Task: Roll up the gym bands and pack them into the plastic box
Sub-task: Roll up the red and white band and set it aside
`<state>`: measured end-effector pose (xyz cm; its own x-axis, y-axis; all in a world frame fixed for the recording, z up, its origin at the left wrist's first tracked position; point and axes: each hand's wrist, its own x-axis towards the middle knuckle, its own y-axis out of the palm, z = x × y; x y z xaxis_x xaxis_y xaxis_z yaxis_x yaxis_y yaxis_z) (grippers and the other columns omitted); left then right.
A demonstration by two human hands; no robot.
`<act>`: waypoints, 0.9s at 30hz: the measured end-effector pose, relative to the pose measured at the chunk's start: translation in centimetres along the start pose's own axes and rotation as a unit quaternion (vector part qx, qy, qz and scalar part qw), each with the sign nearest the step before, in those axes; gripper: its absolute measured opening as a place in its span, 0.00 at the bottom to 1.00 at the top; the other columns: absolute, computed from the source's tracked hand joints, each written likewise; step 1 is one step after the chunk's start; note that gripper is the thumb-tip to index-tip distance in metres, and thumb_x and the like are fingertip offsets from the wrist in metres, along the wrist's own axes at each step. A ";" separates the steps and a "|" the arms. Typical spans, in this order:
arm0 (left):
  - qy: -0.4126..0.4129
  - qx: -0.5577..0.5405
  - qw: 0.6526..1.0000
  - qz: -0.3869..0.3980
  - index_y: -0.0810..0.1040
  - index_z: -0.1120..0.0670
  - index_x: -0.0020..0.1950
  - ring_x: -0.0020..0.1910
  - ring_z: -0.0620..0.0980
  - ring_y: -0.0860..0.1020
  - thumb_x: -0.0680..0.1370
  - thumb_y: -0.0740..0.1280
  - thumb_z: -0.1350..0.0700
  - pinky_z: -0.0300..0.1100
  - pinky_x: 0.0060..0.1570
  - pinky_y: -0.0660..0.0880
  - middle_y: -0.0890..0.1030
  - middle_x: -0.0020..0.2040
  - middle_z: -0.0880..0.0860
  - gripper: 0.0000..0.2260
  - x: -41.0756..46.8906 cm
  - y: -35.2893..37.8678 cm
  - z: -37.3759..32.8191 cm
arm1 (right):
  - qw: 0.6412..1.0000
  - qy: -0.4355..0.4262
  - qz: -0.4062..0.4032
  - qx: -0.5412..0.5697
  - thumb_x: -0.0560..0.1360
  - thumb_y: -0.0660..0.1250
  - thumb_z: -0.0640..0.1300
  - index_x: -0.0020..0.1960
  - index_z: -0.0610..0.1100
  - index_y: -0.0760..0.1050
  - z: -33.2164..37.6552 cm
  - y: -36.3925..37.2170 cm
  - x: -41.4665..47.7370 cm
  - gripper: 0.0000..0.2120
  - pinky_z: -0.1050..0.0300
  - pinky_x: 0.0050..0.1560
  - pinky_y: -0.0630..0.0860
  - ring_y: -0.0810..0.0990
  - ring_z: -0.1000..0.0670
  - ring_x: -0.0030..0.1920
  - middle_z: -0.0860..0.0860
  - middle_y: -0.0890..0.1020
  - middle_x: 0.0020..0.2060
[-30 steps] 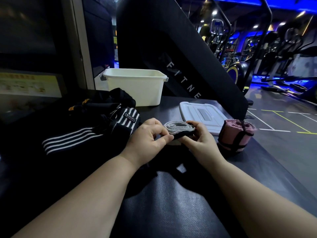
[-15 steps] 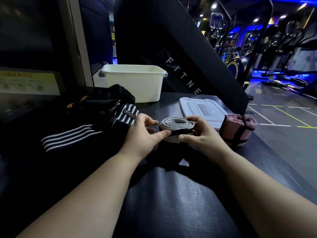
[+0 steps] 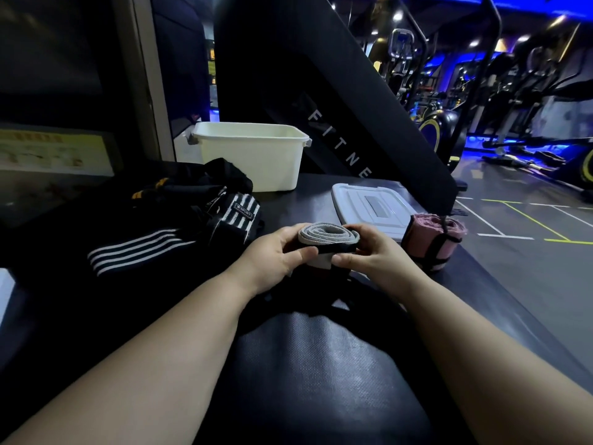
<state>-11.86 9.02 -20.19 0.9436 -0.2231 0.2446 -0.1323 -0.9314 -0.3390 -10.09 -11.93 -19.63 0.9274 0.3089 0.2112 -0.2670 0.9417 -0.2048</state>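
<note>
Pressure from both sides holds the grey band (image 3: 327, 234) coiled: your left hand (image 3: 272, 256) and right hand (image 3: 372, 256) pinch it just above the surface (image 3: 321, 364), so it cannot unwind; the open box (image 3: 253, 162) sits farther back, slightly left.

Dim gym interior. A dark, textured counter (image 3: 305, 364) fills the foreground. Behind it rises a slanted black panel (image 3: 346, 101) bearing the white letters "FITNE", with any further letters hidden below the counter's edge. At left, a pale upright frame (image 3: 144, 91) stands between dark surfaces. Below it is a yellow poster (image 3: 48, 152) whose print is too blurred to read. At right, a grey floor (image 3: 529, 271) carries white and yellow painted lines (image 3: 526, 216). Beyond stand rows of exercise machines (image 3: 519, 88), including what appears to be a stationary bike with a yellow-rimmed wheel (image 3: 433, 130). Blue strip lighting (image 3: 529, 1) runs along the ceiling and glows low under the far machines. Small white spotlights (image 3: 398, 16) dot the ceiling.
</note>
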 end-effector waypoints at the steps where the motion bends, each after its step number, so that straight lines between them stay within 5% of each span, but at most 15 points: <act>1: 0.000 0.009 1.000 -0.004 0.75 0.46 0.65 0.54 0.32 0.76 0.77 0.69 0.58 0.23 0.55 0.68 0.80 0.57 0.42 0.17 -0.1 0.1 -0.1 | 1.000 0.000 -0.003 -0.003 0.62 0.77 0.38 0.54 0.47 0.76 0.0 0.1 -0.2 0.22 0.63 0.49 0.78 0.83 0.57 0.47 0.52 0.84 0.47; 4: 0.004 0.030 0.999 -0.020 0.74 0.47 0.65 0.50 0.28 0.75 0.79 0.67 0.57 0.21 0.51 0.67 0.78 0.52 0.38 0.15 -0.5 0.4 -0.7 | 1.000 0.003 -0.002 -0.026 0.67 0.76 0.32 0.56 0.48 0.75 0.2 0.3 -0.6 0.22 0.59 0.55 0.78 0.82 0.56 0.50 0.52 0.84 0.49; 10: -0.018 0.039 0.999 -0.031 0.73 0.53 0.68 0.59 0.42 0.77 0.77 0.70 0.51 0.30 0.60 0.70 0.80 0.59 0.46 0.20 -1.5 1.7 -1.2 | 0.990 0.001 -0.001 -0.144 0.63 0.81 0.38 0.59 0.51 0.73 1.2 -0.4 -2.4 0.29 0.63 0.56 0.77 0.81 0.56 0.54 0.54 0.82 0.53; 17: -0.031 0.062 0.995 0.077 0.71 0.51 0.68 0.59 0.41 0.77 0.72 0.74 0.65 0.32 0.61 0.72 0.80 0.59 0.47 0.27 -2.2 5.7 -3.6 | 0.988 0.006 -0.044 -0.148 0.56 0.83 0.43 0.58 0.52 0.74 1.2 -4.6 -6.9 0.34 0.56 0.58 0.78 0.82 0.53 0.55 0.53 0.83 0.53; 22: -0.010 0.092 0.994 0.065 0.74 0.52 0.67 0.59 0.44 0.79 0.71 0.75 0.64 0.39 0.63 0.73 0.81 0.59 0.49 0.25 -1.6 10.4 -5.1 | 0.988 0.026 -0.063 -0.135 0.58 0.82 0.32 0.63 0.50 0.71 0.4 -8.2 -9.9 0.38 0.53 0.58 0.78 0.81 0.52 0.56 0.52 0.82 0.56; 27: -0.006 0.103 0.993 0.058 0.75 0.53 0.67 0.54 0.41 0.77 0.73 0.74 0.61 0.19 0.45 0.67 0.80 0.59 0.48 0.23 -0.1 14.6 -6.0 | 0.979 0.036 -0.136 -0.147 0.60 0.80 0.29 0.64 0.49 0.63 -0.5 -11.3 -10.8 0.41 0.58 0.52 0.79 0.81 0.52 0.52 0.51 0.79 0.56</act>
<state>-15.68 -6.30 -19.68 0.9295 -0.3202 0.1828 -0.1761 -0.8211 -0.5430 -16.91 -25.96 -20.11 0.9726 0.0326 0.2300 0.0687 0.9055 -0.4187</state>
